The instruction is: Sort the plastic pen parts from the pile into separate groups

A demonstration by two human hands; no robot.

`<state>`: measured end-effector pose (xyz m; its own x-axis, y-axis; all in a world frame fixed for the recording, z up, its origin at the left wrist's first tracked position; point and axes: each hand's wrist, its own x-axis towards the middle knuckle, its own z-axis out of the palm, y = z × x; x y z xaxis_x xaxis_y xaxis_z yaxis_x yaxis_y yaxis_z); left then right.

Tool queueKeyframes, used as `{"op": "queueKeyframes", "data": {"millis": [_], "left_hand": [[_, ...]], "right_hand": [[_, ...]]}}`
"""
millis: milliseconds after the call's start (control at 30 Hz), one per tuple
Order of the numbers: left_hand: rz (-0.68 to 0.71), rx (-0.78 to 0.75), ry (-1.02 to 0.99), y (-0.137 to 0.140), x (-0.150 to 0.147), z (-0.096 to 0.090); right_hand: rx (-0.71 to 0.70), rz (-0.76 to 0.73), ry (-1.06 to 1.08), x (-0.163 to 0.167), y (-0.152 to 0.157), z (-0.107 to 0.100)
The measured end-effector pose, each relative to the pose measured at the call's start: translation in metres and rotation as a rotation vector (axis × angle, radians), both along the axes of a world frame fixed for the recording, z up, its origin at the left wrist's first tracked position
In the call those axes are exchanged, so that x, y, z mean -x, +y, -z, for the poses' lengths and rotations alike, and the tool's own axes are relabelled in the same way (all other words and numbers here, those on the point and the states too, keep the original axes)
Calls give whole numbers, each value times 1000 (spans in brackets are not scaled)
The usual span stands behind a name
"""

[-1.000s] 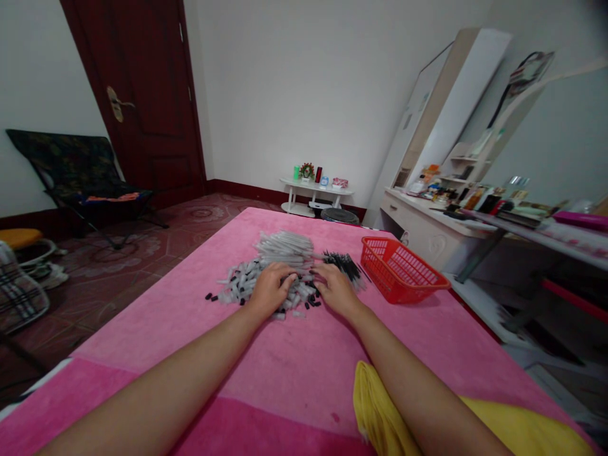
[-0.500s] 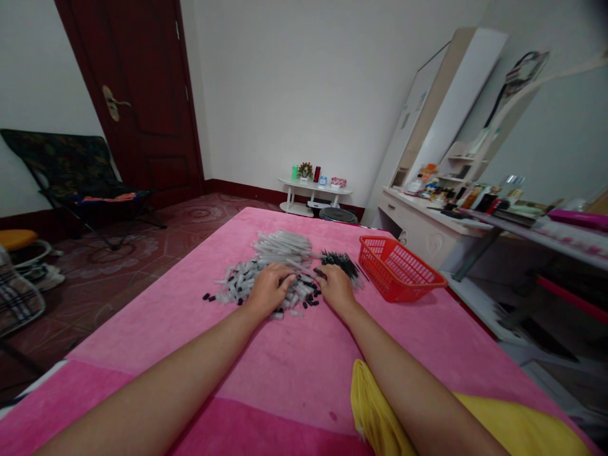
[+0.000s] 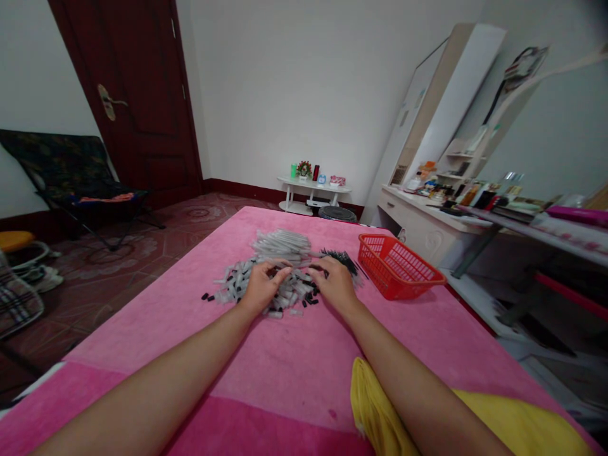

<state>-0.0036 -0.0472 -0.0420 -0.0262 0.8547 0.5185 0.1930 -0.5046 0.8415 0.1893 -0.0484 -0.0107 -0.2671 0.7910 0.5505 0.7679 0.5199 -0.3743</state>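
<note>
My left hand (image 3: 262, 286) is over the heap of small clear caps and black plugs (image 3: 236, 282), thumb and fingertips drawn together. Whatever they pinch is too small to make out. Facing it, my right hand (image 3: 336, 283) has its fingers curled and thumb close to the forefinger, also around something I cannot make out. Just beyond the hands lies a pile of whitish see-through tubes, like pen barrels (image 3: 281, 244). A bunch of thin sticks with black ends, like pen refills (image 3: 342, 258), lies beyond my right hand, partly covered by it.
A red plastic basket (image 3: 399, 269) stands right of the piles on the pink cloth (image 3: 285, 361) covering the table. Yellow fabric (image 3: 380, 405) lies under my right forearm. A dressing table (image 3: 422, 218) stands to the right, a folding chair (image 3: 76, 177) to the left.
My left hand has shifted slightly left, its thumb and fingertips now turned toward my right hand. My right fingers have moved a little left. The piles look the same.
</note>
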Motion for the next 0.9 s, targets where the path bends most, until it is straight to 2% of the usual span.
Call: {"op": "queueKeyframes", "data": {"millis": [67,133,233,433,533,633,767,833,900], "left_hand": [[-35,0,-17,3,1,3],[-48,1,-9,5,2,5],[-47,2,7,6,1,7],[-42,-9,-18,6,1,8],[-43,2,-69,8,2,8],[-65,38,-191,9,4,5],[-68,110,-394,8,6,-1],[-55,141,-477,8,6,-2],[-35,163,-544,9,7,-2]], "right_hand": [[25,232,-106,-14,4,-2],[98,403,-234,-26,8,-2],[215,506,-377,-35,10,0],[272,521,-447,-30,8,3],[315,558,-427,-31,8,-4],[363,602,-424,-39,7,-25],[376,651,-428,-57,-1,-68],[339,593,-381,-67,-5,-84],[318,437,-287,-75,-7,-92]]}}
